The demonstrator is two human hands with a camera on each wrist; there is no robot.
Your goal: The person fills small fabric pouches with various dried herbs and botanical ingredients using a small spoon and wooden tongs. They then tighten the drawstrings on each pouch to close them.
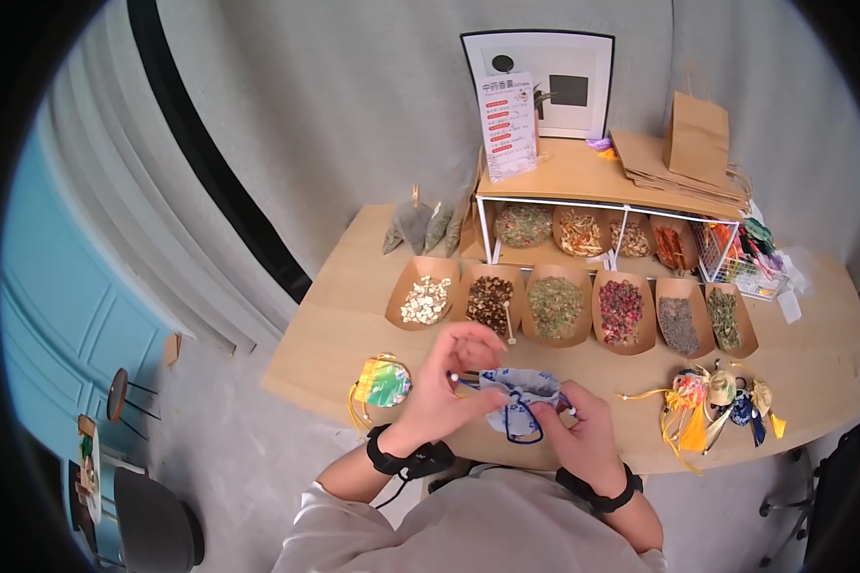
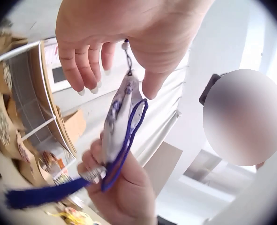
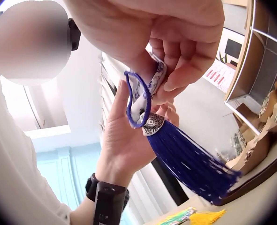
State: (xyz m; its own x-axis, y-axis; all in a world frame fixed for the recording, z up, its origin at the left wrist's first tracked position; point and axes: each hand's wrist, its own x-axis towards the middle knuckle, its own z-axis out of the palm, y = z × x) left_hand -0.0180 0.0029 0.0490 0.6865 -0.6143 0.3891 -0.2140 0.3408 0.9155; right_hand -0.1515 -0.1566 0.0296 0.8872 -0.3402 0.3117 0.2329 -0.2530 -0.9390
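Observation:
A small blue-and-white patterned drawstring pouch [image 1: 499, 420] is held up in front of the torso, its mouth gaping. My right hand [image 1: 588, 435] pinches its side between thumb and fingers. Alongside it, my left hand [image 1: 446, 390] has loosely bent fingers, with the thumb right at the pouch's edge. In the left wrist view, a gap separates those fingers from the cloth, and a beaded cord [image 2: 128, 61] runs up toward the palm. A dark blue cord loop [image 3: 130, 101] hangs at the pouch, and a dark blue tassel [image 3: 187, 161] hangs from a silver cap.
Several paper trays of dried herbs and petals [image 1: 557, 310] line the table [image 1: 325, 315], with more under a shelf [image 1: 564, 172]. A green-and-yellow pouch [image 1: 388, 382] lies left, several tasselled sachets [image 1: 707, 396] right. Paper bags [image 1: 698, 138] and a framed picture [image 1: 583, 62] stand on top.

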